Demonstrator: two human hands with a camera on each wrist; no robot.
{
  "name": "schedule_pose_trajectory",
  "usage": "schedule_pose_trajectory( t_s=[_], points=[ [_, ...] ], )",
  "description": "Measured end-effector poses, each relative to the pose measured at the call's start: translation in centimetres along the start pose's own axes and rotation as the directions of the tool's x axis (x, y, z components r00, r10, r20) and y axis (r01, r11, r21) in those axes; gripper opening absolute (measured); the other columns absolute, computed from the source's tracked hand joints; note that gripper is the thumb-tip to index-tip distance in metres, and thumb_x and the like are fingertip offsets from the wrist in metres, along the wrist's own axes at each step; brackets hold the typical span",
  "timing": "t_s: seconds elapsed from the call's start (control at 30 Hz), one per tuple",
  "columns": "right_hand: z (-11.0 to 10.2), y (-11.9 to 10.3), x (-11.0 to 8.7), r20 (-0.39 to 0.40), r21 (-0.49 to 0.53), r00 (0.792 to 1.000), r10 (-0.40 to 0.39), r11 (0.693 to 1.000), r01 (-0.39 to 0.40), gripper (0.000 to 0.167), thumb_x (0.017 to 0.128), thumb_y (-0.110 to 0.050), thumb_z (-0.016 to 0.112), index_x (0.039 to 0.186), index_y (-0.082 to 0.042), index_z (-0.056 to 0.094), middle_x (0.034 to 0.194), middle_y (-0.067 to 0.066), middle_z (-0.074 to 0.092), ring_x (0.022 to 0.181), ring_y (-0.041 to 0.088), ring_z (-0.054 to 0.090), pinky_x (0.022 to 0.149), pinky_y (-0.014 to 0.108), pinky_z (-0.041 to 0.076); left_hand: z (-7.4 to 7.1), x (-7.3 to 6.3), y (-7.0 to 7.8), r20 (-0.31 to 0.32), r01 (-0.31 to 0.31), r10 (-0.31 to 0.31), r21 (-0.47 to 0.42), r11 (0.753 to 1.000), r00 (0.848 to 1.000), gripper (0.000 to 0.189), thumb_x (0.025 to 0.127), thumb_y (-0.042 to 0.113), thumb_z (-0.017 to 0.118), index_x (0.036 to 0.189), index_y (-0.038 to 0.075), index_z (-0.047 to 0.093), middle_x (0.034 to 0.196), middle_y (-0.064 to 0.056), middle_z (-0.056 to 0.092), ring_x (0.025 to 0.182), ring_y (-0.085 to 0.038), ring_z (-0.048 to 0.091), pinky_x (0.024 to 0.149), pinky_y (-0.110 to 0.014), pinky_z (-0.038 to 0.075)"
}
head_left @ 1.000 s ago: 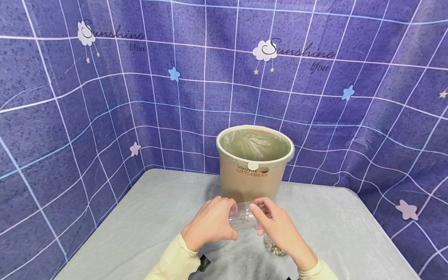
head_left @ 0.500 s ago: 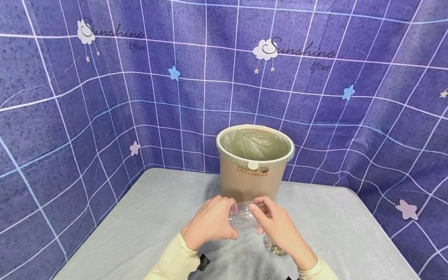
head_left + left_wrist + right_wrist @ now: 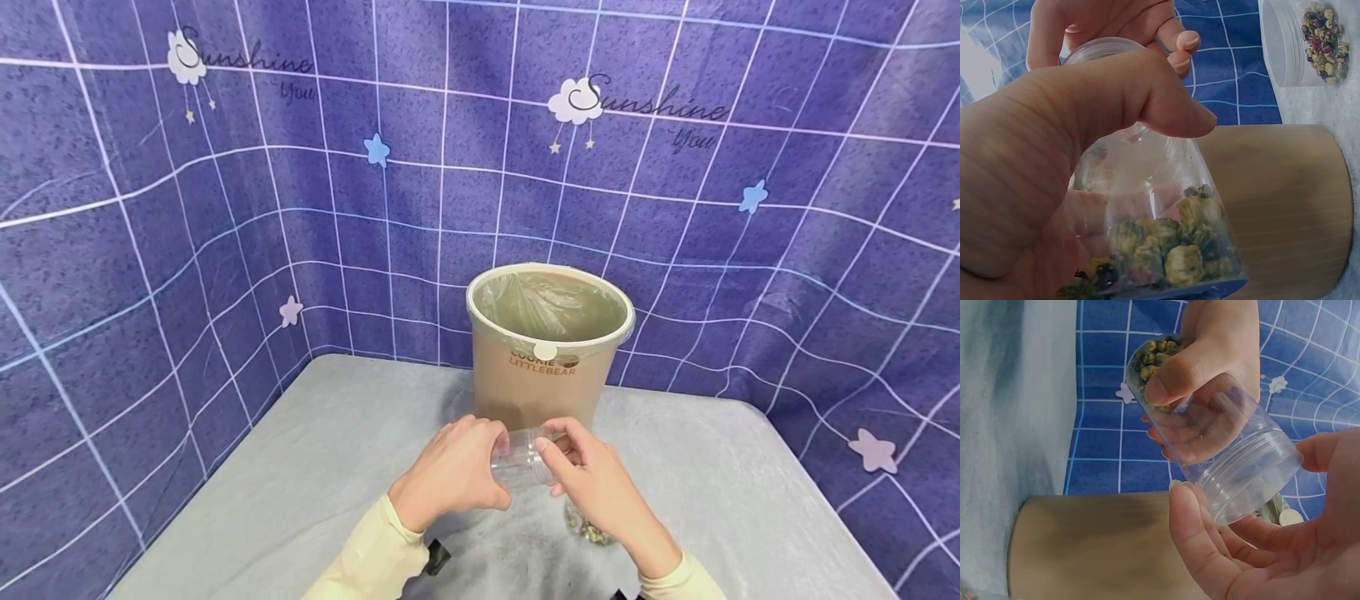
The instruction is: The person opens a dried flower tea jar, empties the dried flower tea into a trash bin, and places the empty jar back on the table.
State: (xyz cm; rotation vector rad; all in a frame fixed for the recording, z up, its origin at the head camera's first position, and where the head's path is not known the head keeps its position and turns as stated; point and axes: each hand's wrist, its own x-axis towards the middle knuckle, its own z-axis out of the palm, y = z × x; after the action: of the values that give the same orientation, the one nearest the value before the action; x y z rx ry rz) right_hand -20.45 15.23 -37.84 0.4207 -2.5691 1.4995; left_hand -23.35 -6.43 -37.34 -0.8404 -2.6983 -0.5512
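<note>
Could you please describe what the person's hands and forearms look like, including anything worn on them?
The left hand and right hand are bare, with no gloves or rings visible. Long, pale-yellow fabric sleeves end near the wrists. A small, angular black object shows beside the left one.

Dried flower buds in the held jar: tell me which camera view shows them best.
The left wrist view: the dried flower buds appear large and close through the clear jar. The right wrist view shows them smaller, partly behind the left hand; in the head view, that hand hides them.
</note>
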Motion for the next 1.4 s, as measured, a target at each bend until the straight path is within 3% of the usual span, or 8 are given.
schedule_pose_trajectory(
  t_s=[0.3,0.87,1.4],
  points=[
    [-0.06,0.19,0.02,-0.007,-0.02,0.999,-0.042,0.999,0.042,0.024,0.101,-0.037,0.065,0.122,-0.026,0.064,0.092,-0.003,0.071,0.062,0.019,0.068,0.063,0.029,0.054,-0.19,0.04,0.15,-0.007,-0.006,0.006,0.011,1.0,1.0,0.045,0.051,0.032,0.089,0.087,0.022,0.065,0.072,0.017,0.052,0.069,-0.009,0.048,0.06,-0.026,0.041],
    [-0.03,0.31,-0.01,-0.007,-0.044,0.989,-0.146,0.988,0.146,0.027,0.1,-0.028,0.068,0.126,-0.027,0.062,0.1,-0.001,0.07,0.082,0.012,0.069,0.07,0.028,0.058,-0.04,0.01,-0.04,-0.01,-0.003,0.003,0.006,1.0,1.0,0.045,0.05,0.032,0.089,0.087,0.023,0.064,0.071,0.017,0.051,0.068,-0.009,0.048,0.059,-0.026,0.04],
    [-0.05,0.31,-0.11,0.014,-0.034,0.977,-0.212,0.977,0.212,0.038,0.096,-0.015,0.068,0.133,-0.017,0.059,0.109,0.004,0.071,0.089,0.013,0.071,0.072,0.03,0.06,0.03,0.0,-0.1,-0.018,-0.007,0.008,0.01,1.0,1.0,0.045,0.05,0.032,0.089,0.087,0.023,0.064,0.07,0.017,0.05,0.068,-0.009,0.047,0.059,-0.026,0.04]
  ],
)
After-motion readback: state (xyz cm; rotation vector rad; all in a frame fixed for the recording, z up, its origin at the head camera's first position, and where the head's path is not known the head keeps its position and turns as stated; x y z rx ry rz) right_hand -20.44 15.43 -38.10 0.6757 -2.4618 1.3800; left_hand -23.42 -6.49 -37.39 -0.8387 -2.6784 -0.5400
